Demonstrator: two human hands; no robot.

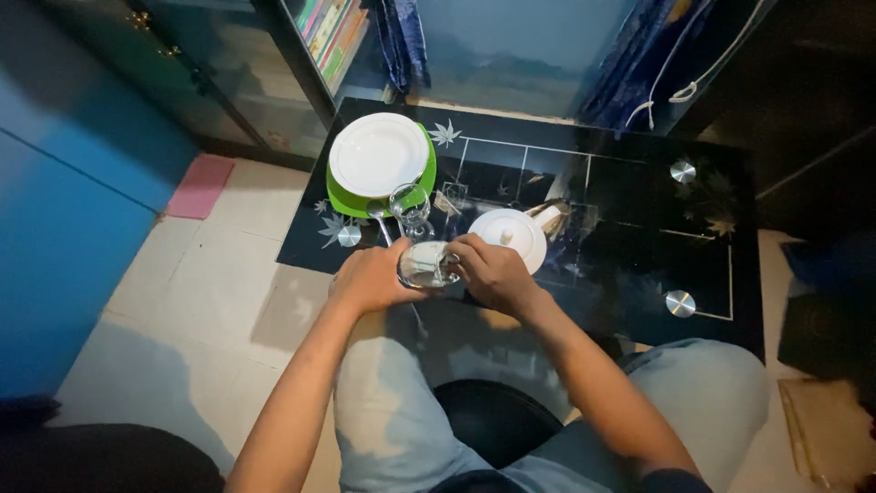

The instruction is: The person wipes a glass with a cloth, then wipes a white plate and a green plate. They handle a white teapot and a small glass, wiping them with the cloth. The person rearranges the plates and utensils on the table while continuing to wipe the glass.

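Holding a glass (429, 265) at the near tabletop (639, 265) edge.
Left hand (370, 278) wraps it in a closed grip; right hand (493, 272) pinches cloth inside. White plate (378, 153), second glass (411, 208) and lidded pot (508, 237) stand behind, untouched.

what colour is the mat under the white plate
Bright green mat, under the white plate; head view shows it best.
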